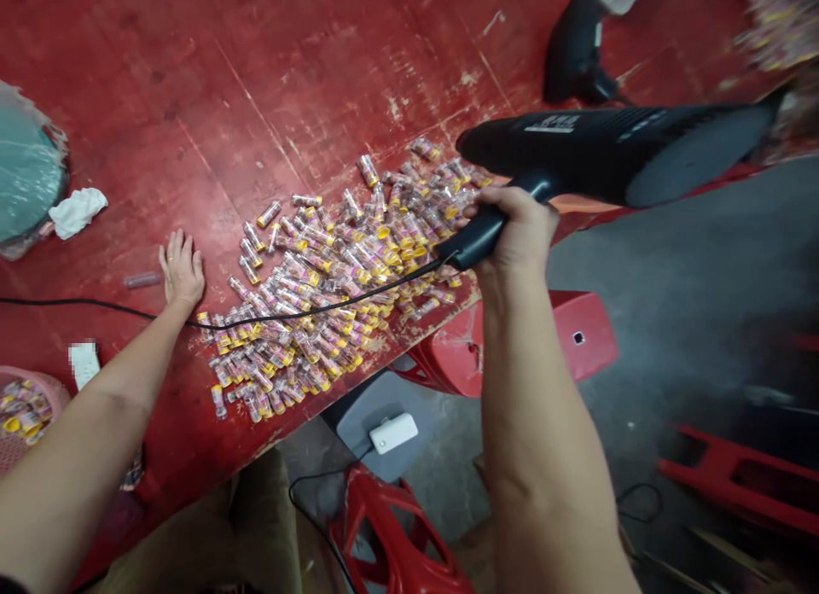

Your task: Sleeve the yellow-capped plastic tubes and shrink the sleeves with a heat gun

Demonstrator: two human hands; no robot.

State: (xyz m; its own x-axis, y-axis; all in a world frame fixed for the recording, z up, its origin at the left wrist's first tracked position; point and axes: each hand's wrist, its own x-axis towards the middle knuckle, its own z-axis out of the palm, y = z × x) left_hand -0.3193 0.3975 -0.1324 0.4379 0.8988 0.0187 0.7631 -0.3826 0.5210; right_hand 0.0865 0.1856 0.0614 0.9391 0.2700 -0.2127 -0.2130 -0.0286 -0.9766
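Observation:
My right hand (521,227) grips the handle of a black hair dryer (576,150), its narrow end pointing left over the table. Beneath and left of it spreads a heap of small clear tubes (333,270) with yellow ends and pink-purple printing. My left hand (182,270) rests flat on the red table (159,150), fingers spread, left of the heap. Close to its fingers lies one clear tube (142,280). From the dryer's handle a black cord (333,305) runs left across the heap and past my left wrist.
Left are a clear-wrapped green bundle (29,167), crumpled tissue (78,212) and a pink basket (55,393) of tubes. A second black device (572,52) stands at the back right. Red stools (397,534) and a white power strip (392,433) are below the table's front edge.

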